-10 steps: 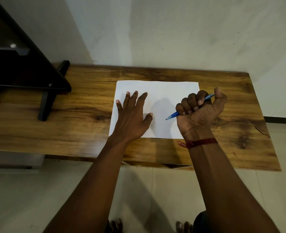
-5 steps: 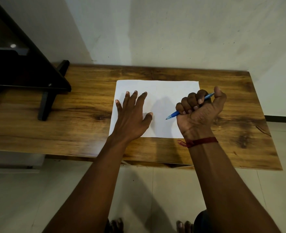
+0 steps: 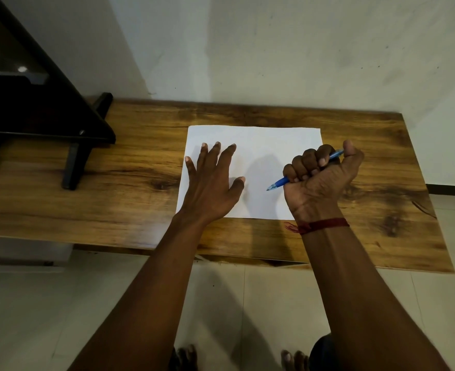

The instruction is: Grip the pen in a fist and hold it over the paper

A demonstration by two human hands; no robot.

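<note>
We record a wooden table (image 3: 140, 199) against the wall, with a white sheet of paper (image 3: 261, 145) as our landmark. The left hand (image 3: 210, 188) lies flat on the sheet's left part, fingers straight and spread, pressing it down. The right hand (image 3: 320, 180) sits at the sheet's right edge, fist curled round a blue pen (image 3: 278, 182). The pen's long axis slants, its tip pointing down-left over the paper, just clear of the left thumb.

1. Both forearms are bare, with no sleeves in view.
2. The left hand (image 3: 210, 188) wears no rings, watch or band.
3. The right hand (image 3: 320, 180) has a red thread (image 3: 320, 226) tied round its wrist, a frayed end sticking out leftward.
4. Bare toes (image 3: 186, 356) show at the bottom edge.
</note>
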